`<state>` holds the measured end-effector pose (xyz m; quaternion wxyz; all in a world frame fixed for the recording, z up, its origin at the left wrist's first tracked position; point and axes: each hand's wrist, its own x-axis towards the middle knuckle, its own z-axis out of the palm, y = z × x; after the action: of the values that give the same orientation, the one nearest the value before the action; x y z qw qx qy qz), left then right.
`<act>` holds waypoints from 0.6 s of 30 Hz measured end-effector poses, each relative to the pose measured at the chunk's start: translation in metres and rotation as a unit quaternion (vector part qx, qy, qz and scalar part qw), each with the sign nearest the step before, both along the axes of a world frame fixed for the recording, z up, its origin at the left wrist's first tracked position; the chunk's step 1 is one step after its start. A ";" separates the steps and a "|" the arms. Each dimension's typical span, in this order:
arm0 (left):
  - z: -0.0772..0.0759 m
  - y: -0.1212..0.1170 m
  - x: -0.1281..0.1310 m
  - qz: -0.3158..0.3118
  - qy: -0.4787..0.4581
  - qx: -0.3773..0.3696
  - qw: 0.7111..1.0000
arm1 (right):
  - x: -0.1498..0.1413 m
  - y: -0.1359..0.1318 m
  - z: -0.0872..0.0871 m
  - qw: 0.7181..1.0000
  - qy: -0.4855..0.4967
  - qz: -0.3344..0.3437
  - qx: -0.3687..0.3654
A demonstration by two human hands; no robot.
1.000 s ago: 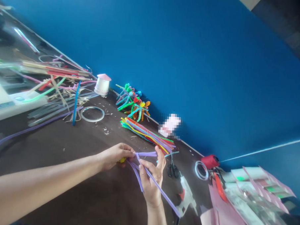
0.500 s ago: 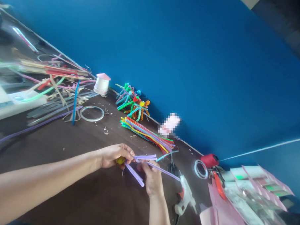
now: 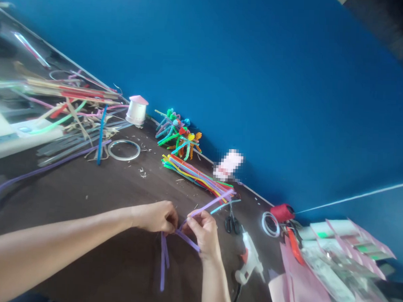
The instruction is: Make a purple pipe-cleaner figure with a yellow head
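Several purple pipe cleaners [image 3: 163, 260] come together between my hands above the dark table. My left hand [image 3: 160, 217] is closed around their joined end, with some strands hanging straight down below it. Between thumb and fingers, my right hand [image 3: 203, 231] pinches one purple strand that slants up to the right. Another strand passes down toward the right wrist. The yellow piece seen earlier at the joined end is hidden by the left fingers. Beyond the hands lies a tied bundle of coloured pipe cleaners [image 3: 197, 175].
Small pipe-cleaner figures [image 3: 184, 137] stand against the blue wall. Scissors [image 3: 232, 224] and a glue gun [image 3: 250, 260] lie to the right, near red thread [image 3: 282, 212] and pink packets [image 3: 299, 284]. At left are a wire ring [image 3: 124, 150], a white pot [image 3: 137, 110] and loose strips.
My left hand has turned over, covering the yellow piece. The loose purple strands now hang down, and the strand in my right hand has swung to point up and right.
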<state>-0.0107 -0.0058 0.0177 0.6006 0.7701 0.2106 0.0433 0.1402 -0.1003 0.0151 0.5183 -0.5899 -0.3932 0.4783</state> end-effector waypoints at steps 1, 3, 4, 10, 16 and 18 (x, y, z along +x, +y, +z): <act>0.000 0.000 0.000 0.002 -0.001 0.032 0.999 | 0.000 -0.001 0.002 0.999 -0.040 0.010 0.016; -0.001 -0.001 0.000 0.011 0.000 0.065 0.998 | 0.000 -0.003 0.006 0.987 -0.148 0.027 0.062; -0.001 -0.001 0.001 0.016 0.003 0.073 0.997 | -0.001 -0.004 0.008 0.974 -0.208 0.031 0.088; -0.012 -0.002 0.007 0.077 0.007 0.054 0.996 | -0.008 -0.011 0.015 0.885 -0.414 0.034 0.211; -0.008 0.002 0.010 0.181 -0.012 -0.145 0.973 | -0.008 -0.008 0.012 0.837 -0.466 0.011 0.287; -0.004 0.002 0.010 0.207 -0.033 -0.210 0.955 | -0.008 -0.007 0.012 0.822 -0.479 0.005 0.307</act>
<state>-0.0010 -0.0034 0.0141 0.7334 0.5639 0.3501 0.1467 0.1323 -0.1073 0.0271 0.4171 -0.5532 -0.7211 -0.0074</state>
